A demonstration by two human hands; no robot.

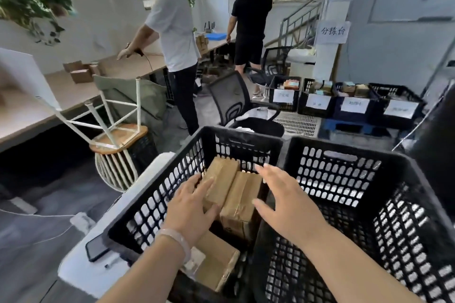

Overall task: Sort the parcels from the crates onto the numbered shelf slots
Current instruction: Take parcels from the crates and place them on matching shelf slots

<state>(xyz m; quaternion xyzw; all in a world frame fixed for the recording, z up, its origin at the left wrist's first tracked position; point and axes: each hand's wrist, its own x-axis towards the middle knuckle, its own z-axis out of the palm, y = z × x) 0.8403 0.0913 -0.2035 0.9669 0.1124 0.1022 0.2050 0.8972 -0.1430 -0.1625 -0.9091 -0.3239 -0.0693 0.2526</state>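
Left hand (194, 206): palm down, fingers straight and slightly spread, their tips lying on the top of the left parcel (221, 174), curled round nothing; a pale bracelet (175, 238) circles the wrist, and the forearm enters from the lower edge. Right hand (283, 204): palm turned down and inward, fingers extended and apart, thumb pointing toward the left hand, holding nothing; it hangs above the right side of the near crate (157, 194), just beside the right parcel (242, 202), and whether it touches that parcel cannot be told. The two brown taped parcels stand side by side, touching, within the near crate, a black perforated plastic box; a third parcel (219, 261) lies lower in the same crate, partly under the left forearm. A second crate (369, 192) of the same type stands against its right wall. Both rest on a white surface (78, 275), on which a dark phone (97, 247) lies just left of the near crate. Beyond: a black office chair (231, 103), an upturned stool (118, 118), a long desk (29, 110), a row of labelled crates (344, 103), a paper sign (332, 32), a person in a white shirt (172, 32) bent over the desk, and a person in black (251, 19) facing away.
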